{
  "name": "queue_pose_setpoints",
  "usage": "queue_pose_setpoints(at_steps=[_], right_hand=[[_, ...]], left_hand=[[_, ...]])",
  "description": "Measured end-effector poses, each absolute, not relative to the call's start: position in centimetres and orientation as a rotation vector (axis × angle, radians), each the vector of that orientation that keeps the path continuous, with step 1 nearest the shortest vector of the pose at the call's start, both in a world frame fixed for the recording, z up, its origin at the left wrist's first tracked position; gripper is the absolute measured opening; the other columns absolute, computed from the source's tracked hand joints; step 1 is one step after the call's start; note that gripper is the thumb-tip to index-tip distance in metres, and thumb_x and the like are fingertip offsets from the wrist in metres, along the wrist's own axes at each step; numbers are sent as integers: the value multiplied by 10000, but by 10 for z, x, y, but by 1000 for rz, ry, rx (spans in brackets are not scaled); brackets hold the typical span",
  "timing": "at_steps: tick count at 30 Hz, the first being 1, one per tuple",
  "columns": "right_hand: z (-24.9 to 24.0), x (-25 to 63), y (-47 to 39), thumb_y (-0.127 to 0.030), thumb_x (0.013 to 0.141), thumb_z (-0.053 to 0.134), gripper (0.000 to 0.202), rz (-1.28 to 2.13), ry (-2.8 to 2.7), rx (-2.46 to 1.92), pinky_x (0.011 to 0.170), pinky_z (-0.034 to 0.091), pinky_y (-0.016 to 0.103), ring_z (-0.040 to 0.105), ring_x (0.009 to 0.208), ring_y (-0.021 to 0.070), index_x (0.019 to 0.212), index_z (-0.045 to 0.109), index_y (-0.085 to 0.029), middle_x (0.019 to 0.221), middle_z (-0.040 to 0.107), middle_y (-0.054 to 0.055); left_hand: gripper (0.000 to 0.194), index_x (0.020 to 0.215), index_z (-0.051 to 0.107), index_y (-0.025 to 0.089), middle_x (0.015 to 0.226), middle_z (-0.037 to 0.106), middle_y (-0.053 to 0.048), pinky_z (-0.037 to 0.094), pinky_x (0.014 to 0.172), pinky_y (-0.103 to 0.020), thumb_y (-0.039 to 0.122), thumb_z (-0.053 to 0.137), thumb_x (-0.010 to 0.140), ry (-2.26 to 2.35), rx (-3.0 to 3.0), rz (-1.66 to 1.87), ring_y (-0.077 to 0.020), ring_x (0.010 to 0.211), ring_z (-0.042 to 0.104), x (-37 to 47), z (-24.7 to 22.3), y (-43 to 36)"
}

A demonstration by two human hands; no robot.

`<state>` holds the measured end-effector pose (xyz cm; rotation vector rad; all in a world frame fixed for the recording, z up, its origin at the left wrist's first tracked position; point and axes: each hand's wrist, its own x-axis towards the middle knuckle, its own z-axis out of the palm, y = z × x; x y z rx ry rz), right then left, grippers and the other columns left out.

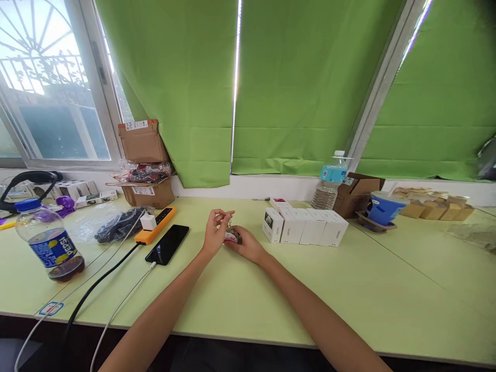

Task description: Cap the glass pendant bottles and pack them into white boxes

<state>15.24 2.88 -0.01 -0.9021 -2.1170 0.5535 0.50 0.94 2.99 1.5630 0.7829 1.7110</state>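
Above the middle of the table, my two hands meet around a small object (230, 236) with a pinkish-white face, dark sides and a gold-coloured bit on top. Its exact kind is too small to make out. My right hand (248, 245) is wrapped round it from the right and below. My left hand (215, 231) is at its upper left side, thumb and fingers closed by the gold-coloured bit. What the left fingertips pinch is hidden. To the right of my hands stands a row of small white boxes (310, 226), the nearest one showing a printed picture.
Left of my hands lie a black phone (168, 245) on a white cable, an orange power strip (155, 226) and a Pepsi bottle (54, 248). Cardboard boxes (143, 144) are stacked behind. At right are a water bottle (329, 181), a blue tub (385, 209) and small brown boxes (437, 208).
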Motion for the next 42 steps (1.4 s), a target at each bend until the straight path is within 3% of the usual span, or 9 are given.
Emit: queue_pose_setpoints(at_steps=[27, 37, 42], right_hand=[[-2, 154, 32, -388, 807, 665, 310, 547, -2134, -885, 667, 444, 285, 595, 796, 193, 1023, 594, -176, 956, 668, 52], [-1, 153, 30, -367, 820, 658, 378, 553, -2120, -847, 743, 472, 318, 615, 882, 217, 1140, 584, -179, 1051, 673, 75], [-2, 153, 31, -389, 835, 640, 366, 587, -2129, -835, 688, 470, 298, 611, 815, 198, 1124, 583, -172, 999, 677, 65]], left_hand=[[231, 951, 517, 202, 1067, 707, -103, 514, 850, -357, 418, 575, 895, 700, 1601, 1596, -167, 886, 645, -2, 21, 16], [227, 898, 550, 185, 1034, 716, -110, 514, 840, -362, 396, 626, 860, 713, 1599, 1589, -179, 875, 663, -3, 17, 19], [244, 857, 543, 177, 991, 723, -97, 512, 819, -339, 395, 650, 840, 690, 1528, 1591, -167, 844, 666, -2, 15, 22]])
